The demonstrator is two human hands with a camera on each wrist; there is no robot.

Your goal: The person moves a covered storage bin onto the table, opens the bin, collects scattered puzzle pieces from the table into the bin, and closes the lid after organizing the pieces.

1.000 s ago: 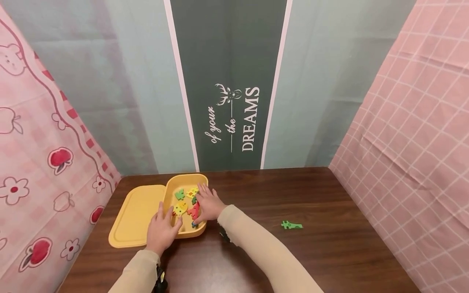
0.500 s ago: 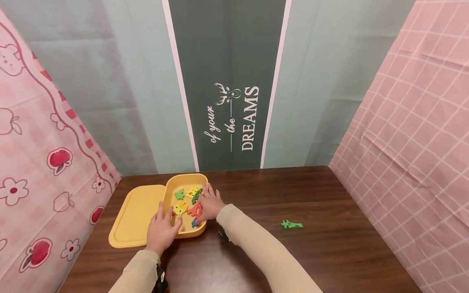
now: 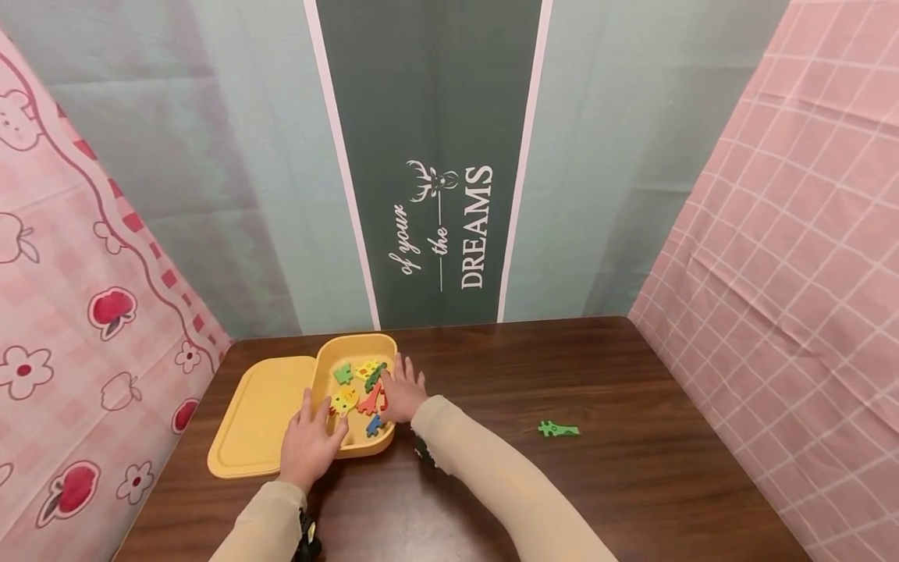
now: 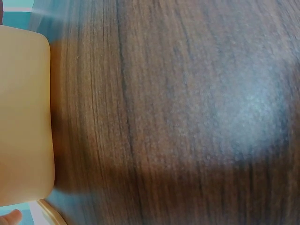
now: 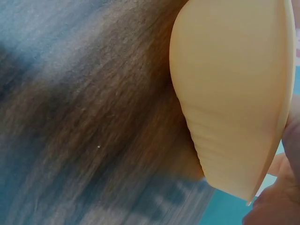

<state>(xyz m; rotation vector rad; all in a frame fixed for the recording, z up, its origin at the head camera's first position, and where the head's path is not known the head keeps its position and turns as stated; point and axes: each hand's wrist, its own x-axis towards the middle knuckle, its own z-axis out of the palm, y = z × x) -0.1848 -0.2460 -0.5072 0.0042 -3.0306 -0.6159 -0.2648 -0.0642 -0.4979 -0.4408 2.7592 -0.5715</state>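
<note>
A yellow box (image 3: 361, 450) holds several foam puzzle pieces: a yellow spotted piece (image 3: 343, 401), a red piece (image 3: 369, 401), a blue piece (image 3: 374, 425), a dark green piece (image 3: 375, 378) and a light green piece (image 3: 343, 374). My left hand (image 3: 309, 443) rests with spread fingers at the box's near left side, fingertips over the rim. My right hand (image 3: 403, 396) is at the right rim, one finger reaching in beside the red and dark green pieces, the others extended along the outside. In the right wrist view, fingers (image 5: 276, 201) show at the box's rim; their tips are partly hidden.
A yellow lid (image 3: 263, 417) lies flat to the left of the box. One green puzzle piece (image 3: 558, 428) lies apart on the brown wooden table (image 3: 485, 375) to the right. Curtains hang around the back and both sides.
My right hand has drawn back toward the right rim, uncovering more of the blue, red and dark green pieces. My left hand stays in place.
</note>
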